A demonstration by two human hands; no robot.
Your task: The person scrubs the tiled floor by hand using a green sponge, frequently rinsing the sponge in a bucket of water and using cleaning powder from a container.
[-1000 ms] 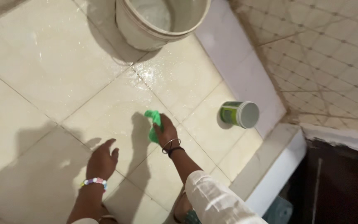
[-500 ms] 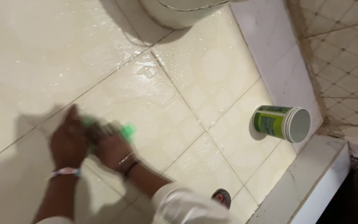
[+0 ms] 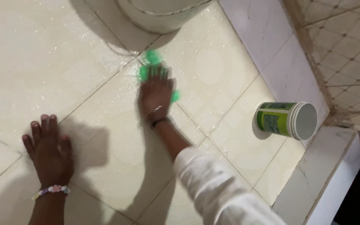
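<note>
My right hand (image 3: 156, 92) lies flat on a green scrub cloth (image 3: 152, 58), pressing it onto the wet cream floor tiles (image 3: 109, 125) just below a white bucket (image 3: 159, 14). The hand and cloth are motion-blurred; green shows past the fingertips and beside the palm. Two bangles ring that wrist, and a white sleeve covers the forearm. My left hand (image 3: 48, 148) rests flat on the tiles at the lower left, fingers spread, holding nothing, with a pastel bead bracelet on its wrist.
A green-labelled white tub (image 3: 287, 119) lies on its side at the right, near a raised white tiled kerb (image 3: 271, 46). A patterned tiled wall (image 3: 346, 50) rises beyond it. A lower white step (image 3: 326, 175) borders the floor at bottom right.
My right hand has swept the green cloth from the lower left up toward the bucket. My left hand has parted from it and now lies flat on the floor at the left.
</note>
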